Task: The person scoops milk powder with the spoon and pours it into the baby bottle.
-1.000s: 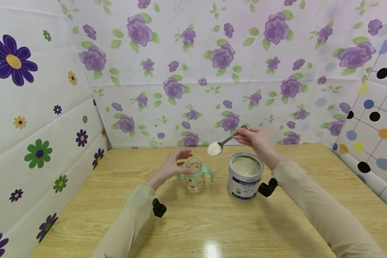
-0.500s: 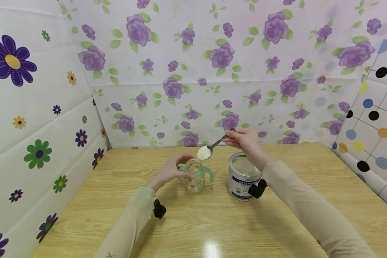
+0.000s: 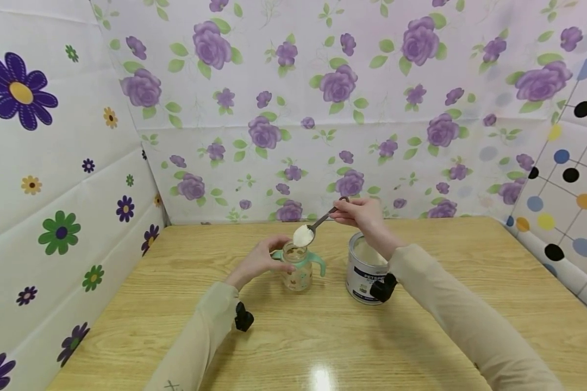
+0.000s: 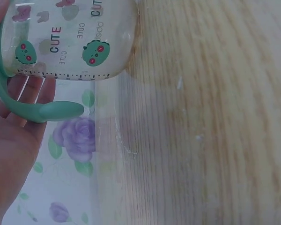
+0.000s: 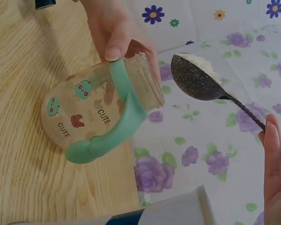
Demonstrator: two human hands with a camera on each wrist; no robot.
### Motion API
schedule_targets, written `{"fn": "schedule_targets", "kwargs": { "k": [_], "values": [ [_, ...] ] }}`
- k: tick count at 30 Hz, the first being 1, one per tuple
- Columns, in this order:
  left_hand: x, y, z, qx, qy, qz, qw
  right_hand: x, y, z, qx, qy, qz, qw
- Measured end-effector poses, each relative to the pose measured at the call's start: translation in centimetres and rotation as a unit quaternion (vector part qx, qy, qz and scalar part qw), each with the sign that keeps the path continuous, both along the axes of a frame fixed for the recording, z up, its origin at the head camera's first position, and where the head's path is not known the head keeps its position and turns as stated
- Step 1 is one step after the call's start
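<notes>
A clear baby bottle (image 3: 297,278) with green handles, no lid and printed cartoon figures stands on the table. My left hand (image 3: 259,262) grips it at the collar, thumb in front and fingers behind. In the right wrist view, powder clings to the rim of the bottle's mouth. My right hand (image 3: 364,216) pinches the dark handle of a spoon (image 5: 194,82) heaped with white powder (image 3: 303,236). In the head view the spoon's bowl overlaps the bottle's mouth from above. Below my right forearm is an open tin (image 3: 359,274) of pale powder, partly hidden by the wrist.
The wooden table (image 3: 293,336) runs back to a floral cloth wall (image 3: 293,108). More patterned cloth hangs at the left and right sides. A black wrist camera (image 3: 243,317) sits under the left wrist, another under the right, close to the tin.
My right hand has carried the loaded spoon left and slightly down, from near the tin to over the bottle. My left hand has closed round the bottle's collar.
</notes>
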State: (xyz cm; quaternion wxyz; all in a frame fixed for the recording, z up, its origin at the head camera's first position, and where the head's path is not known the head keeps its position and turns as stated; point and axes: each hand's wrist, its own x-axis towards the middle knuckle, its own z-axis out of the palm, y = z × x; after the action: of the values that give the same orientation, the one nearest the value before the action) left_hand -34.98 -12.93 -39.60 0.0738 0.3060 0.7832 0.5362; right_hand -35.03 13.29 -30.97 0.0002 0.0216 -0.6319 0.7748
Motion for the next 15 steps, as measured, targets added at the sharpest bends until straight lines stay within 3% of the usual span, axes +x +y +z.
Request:
{"fn": "schedule_targets", "kwargs": {
  "k": [5, 12, 15],
  "values": [
    [0.2, 0.1, 0.3, -0.01, -0.016, 0.015, 0.9997, -0.1, -0.5, -0.1, 0.022, 0.004, 0.0, 0.9997],
    [1.8, 0.3, 2.5, -0.014, -0.025, -0.002, 0.9996, 0.0, -1.0, -0.4, 0.043, 0.012, 0.0, 0.999],
    [2.0, 0.3, 2.8, -0.018, -0.021, -0.002, 0.9996, 0.1, -1.2, -0.5, 0.052, 0.026, 0.004, 0.9983]
  ]
}}
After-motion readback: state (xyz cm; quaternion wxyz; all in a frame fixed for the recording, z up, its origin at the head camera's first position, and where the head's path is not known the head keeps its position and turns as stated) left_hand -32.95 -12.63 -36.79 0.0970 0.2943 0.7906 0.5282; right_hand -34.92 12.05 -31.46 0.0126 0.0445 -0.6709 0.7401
